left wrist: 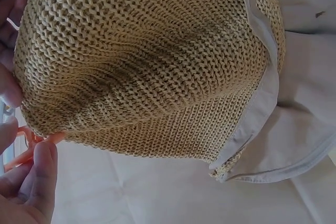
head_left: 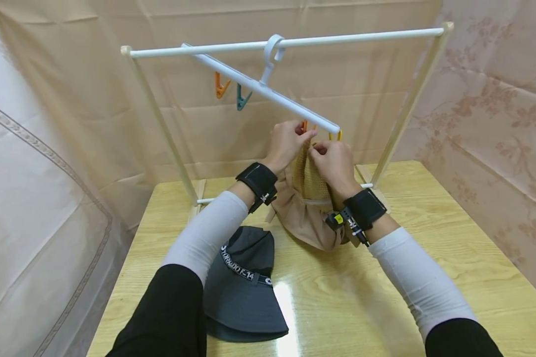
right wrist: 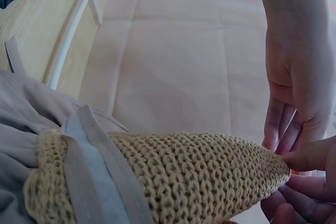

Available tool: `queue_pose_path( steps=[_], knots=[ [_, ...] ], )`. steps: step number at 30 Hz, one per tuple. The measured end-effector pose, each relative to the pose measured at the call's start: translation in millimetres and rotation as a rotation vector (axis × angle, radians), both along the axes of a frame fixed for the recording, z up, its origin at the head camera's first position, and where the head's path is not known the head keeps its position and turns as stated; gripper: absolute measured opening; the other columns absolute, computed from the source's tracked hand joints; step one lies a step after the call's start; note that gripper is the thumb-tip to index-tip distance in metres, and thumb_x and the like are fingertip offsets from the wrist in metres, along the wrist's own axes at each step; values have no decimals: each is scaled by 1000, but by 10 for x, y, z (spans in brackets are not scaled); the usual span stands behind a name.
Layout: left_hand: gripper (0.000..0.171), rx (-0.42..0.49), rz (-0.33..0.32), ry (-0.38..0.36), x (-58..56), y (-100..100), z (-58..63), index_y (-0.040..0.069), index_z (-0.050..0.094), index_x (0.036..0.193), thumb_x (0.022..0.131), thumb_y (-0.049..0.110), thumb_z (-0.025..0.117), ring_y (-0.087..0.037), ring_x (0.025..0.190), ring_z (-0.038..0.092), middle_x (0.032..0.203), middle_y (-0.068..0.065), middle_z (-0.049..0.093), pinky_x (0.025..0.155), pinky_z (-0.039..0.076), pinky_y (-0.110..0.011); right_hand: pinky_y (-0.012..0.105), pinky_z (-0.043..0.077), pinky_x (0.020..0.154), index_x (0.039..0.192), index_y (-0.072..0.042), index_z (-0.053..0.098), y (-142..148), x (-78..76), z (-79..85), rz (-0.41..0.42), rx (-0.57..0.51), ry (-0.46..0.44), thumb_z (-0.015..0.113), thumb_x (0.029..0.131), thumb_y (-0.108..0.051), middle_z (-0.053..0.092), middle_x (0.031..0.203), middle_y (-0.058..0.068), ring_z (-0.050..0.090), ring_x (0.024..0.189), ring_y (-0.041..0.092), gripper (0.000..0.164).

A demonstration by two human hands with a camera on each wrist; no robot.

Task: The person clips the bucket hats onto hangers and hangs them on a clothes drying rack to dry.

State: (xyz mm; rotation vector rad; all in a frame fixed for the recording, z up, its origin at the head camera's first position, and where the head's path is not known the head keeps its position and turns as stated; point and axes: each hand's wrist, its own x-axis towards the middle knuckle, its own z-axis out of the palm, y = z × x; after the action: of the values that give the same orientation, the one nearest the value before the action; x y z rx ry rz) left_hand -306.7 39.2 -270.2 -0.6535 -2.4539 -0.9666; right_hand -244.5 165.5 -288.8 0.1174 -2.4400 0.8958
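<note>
A tan hat with a knitted crown (head_left: 307, 173) and a soft beige cloth brim (head_left: 295, 220) hangs below the near end of the white clip hanger (head_left: 290, 103). My left hand (head_left: 287, 144) pinches an orange clip (left wrist: 26, 153) at the tip of the crown. Close beside it, my right hand (head_left: 335, 161) pinches the knitted fabric (right wrist: 210, 171) near the top. A yellow clip (head_left: 340, 135) hangs at the hanger's near end, just above the right hand. In the left wrist view the clip's tip meets the knit edge.
The hanger's hook (head_left: 270, 54) sits over the top bar of a white rack (head_left: 362, 38). Another orange clip (head_left: 221, 85) and a teal clip (head_left: 242, 97) hang toward its far end. A dark grey hat (head_left: 243, 297) with a lettered band lies on the wooden table (head_left: 429, 277).
</note>
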Motion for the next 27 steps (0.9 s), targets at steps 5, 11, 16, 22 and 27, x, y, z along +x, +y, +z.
queue_pose_path(
  steps=[5, 11, 16, 22, 27],
  knots=[
    [31, -4, 2, 5, 2, -19, -15, 7, 69, 86, 91, 37, 68, -18, 78, 68, 91, -6, 75, 71, 51, -32, 43, 50, 72, 93, 2, 76, -1, 5, -1, 2, -5, -8, 65, 91, -20, 75, 87, 17, 70, 82, 33, 24],
    [30, -20, -5, 19, -2, -34, -25, 6, 71, 94, 92, 36, 67, -19, 85, 70, 97, -7, 75, 77, 53, -33, 44, 50, 73, 95, 1, 75, -3, 27, 14, -8, 0, -12, 66, 91, -23, 75, 88, 16, 70, 82, 32, 26],
    [31, -8, -15, 19, -12, -40, -32, 5, 72, 102, 92, 34, 68, -20, 89, 70, 100, -8, 75, 80, 54, -34, 43, 50, 71, 96, 0, 75, -2, 39, 20, -10, 4, -3, 66, 92, -24, 75, 89, 16, 70, 79, 30, 27],
    [35, -36, -14, 0, -4, -43, -23, 6, 71, 109, 93, 37, 65, -19, 91, 71, 104, -7, 74, 81, 54, -33, 43, 52, 71, 97, 1, 75, 6, 58, 11, -3, 1, 4, 66, 92, -23, 75, 89, 16, 71, 79, 30, 27],
    [37, -57, 0, -18, 6, -69, -29, 8, 71, 113, 94, 38, 63, -18, 93, 70, 105, -7, 74, 84, 53, -34, 44, 52, 72, 98, 1, 74, -12, 79, 10, 3, 21, 19, 66, 92, -22, 75, 89, 16, 71, 80, 31, 26]
  ],
)
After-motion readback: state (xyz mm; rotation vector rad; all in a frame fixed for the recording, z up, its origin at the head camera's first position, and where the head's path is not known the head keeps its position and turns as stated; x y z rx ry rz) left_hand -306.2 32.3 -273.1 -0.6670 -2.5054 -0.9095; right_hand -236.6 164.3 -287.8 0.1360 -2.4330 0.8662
